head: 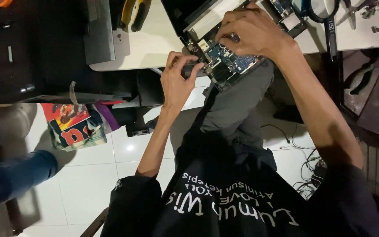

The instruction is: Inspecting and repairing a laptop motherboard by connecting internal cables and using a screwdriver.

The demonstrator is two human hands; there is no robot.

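An opened laptop chassis with a blue circuit board is being held at the edge of the white desk, toward 12 o'clock in the view. The left hand is being curled against the chassis's near corner, at 7 o'clock from the board, thumb and fingers pinched on a small dark part. The right hand is being pressed over the board, fingers bent; whether anything is being gripped cannot be told. Yellow-handled pliers are lying at 10 o'clock
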